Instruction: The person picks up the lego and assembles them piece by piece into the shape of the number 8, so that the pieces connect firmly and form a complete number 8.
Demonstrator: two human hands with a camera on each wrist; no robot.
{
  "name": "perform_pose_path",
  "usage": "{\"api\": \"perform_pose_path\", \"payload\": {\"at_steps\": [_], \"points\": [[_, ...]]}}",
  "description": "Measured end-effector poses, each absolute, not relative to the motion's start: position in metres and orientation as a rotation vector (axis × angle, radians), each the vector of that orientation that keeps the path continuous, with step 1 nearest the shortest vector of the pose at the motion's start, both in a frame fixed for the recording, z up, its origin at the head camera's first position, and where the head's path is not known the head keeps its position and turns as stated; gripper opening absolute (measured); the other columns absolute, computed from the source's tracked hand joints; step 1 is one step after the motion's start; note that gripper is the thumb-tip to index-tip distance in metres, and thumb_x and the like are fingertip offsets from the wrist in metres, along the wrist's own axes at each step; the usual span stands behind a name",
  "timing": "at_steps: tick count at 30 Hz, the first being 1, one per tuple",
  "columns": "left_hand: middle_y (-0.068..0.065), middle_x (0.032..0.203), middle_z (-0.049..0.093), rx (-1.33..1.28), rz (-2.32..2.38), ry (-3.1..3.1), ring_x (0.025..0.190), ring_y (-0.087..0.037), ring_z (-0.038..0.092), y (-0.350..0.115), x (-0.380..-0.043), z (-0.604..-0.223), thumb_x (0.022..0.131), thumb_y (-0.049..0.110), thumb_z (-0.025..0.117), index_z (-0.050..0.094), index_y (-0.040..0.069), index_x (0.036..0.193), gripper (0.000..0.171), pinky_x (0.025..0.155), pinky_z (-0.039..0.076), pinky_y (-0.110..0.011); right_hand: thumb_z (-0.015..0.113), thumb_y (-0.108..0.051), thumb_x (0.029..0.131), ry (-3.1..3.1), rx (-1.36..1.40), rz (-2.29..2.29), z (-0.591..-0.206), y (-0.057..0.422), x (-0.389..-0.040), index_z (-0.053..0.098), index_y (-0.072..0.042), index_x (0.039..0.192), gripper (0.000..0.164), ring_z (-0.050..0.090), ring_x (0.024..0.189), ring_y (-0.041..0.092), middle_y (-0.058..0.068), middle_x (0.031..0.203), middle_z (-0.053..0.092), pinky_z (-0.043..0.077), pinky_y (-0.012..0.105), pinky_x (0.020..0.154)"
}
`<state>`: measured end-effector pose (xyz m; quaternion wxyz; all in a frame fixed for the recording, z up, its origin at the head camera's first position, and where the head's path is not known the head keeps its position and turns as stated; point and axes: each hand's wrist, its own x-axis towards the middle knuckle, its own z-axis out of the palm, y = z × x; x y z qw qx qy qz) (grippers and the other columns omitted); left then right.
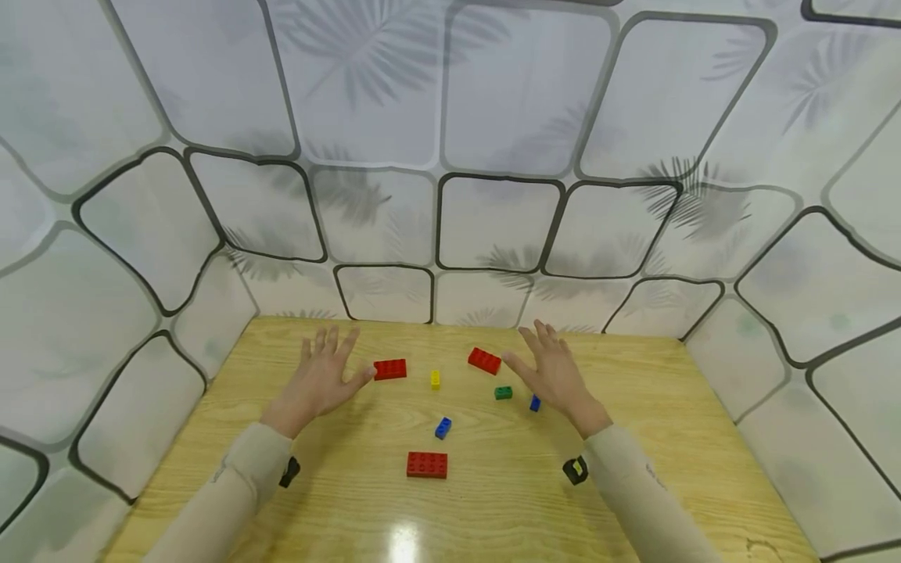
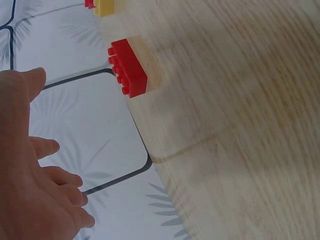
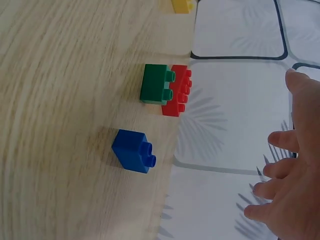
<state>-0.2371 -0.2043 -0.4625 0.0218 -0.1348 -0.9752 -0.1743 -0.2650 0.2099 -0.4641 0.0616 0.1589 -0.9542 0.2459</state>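
My left hand [image 1: 320, 383] hovers over the left side of the table with fingers spread, holding nothing. Its thumb is nearest a red brick [image 1: 390, 369], also seen in the left wrist view as a red brick [image 2: 129, 69] with studs. Over the right side my right hand [image 1: 556, 375] is likewise spread and holds nothing. Around it lie a red brick [image 1: 484, 360], a small green brick [image 1: 503, 392] and a small blue brick [image 1: 535, 403], partly hidden by the hand. The right wrist view shows the green brick [image 3: 156, 84] in front of the red one, with the blue brick [image 3: 132, 151] apart.
Between the hands lie a small yellow brick [image 1: 435, 380] and another blue brick [image 1: 443, 428]. A wide red brick [image 1: 426, 464] lies nearer the front. The wooden table [image 1: 352, 508] meets patterned white walls [image 1: 507, 227] at its back and sides.
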Motion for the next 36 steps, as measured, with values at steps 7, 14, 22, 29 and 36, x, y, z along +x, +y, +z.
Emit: {"api": "perform_pose_path", "payload": {"at_steps": [7,14,22,29,36], "points": [[-0.041,0.165,0.021,-0.487,-0.652,-2.997,0.154,-0.061,0.018,-0.200,-0.230,-0.468,0.106,0.052,0.057,0.028,0.004,0.165,0.082,0.122,0.015,-0.074,0.059,-0.052,0.105,-2.836,0.521,0.865,-0.471,0.202,-0.256,0.044,-0.003,0.158,0.073,0.030,0.155,0.049,0.027,0.167,0.034,0.030,0.069,0.120],[-0.038,0.164,0.029,-0.539,-0.767,-2.976,0.152,-0.059,0.026,-0.195,-0.223,-0.476,0.106,0.047,0.061,0.032,0.004,0.164,0.078,0.121,0.023,-0.074,0.061,-0.051,0.105,-2.820,0.547,0.951,-0.475,0.193,-0.249,0.047,-0.003,0.156,0.071,0.036,0.154,0.047,0.024,0.166,0.038,0.035,0.067,0.119],[-0.023,0.159,0.050,-0.645,-0.894,-2.893,0.150,-0.046,0.042,-0.184,-0.210,-0.485,0.103,0.041,0.067,0.042,0.002,0.159,0.072,0.125,0.024,-0.066,0.064,-0.050,0.103,-2.820,0.568,0.996,-0.480,0.182,-0.241,0.050,-0.002,0.154,0.071,0.047,0.148,0.042,0.023,0.160,0.049,0.041,0.058,0.118],[-0.019,0.156,0.055,-0.641,-0.953,-2.885,0.142,-0.046,0.053,-0.176,-0.193,-0.491,0.102,0.043,0.069,0.046,0.008,0.158,0.070,0.115,0.042,-0.061,0.066,-0.049,0.102,-2.810,0.611,0.999,-0.487,0.171,-0.233,0.055,-0.001,0.150,0.069,0.054,0.142,0.043,0.024,0.153,0.056,0.045,0.058,0.114],[-0.017,0.137,0.070,-0.781,-0.916,-2.695,0.120,-0.035,0.072,-0.170,-0.182,-0.503,0.097,0.029,0.077,0.062,0.002,0.143,0.056,0.099,0.058,-0.052,0.069,-0.048,0.101,-2.827,0.626,1.088,-0.497,0.160,-0.226,0.060,-0.006,0.147,0.063,0.057,0.141,0.037,0.015,0.147,0.064,0.048,0.055,0.113]]}}
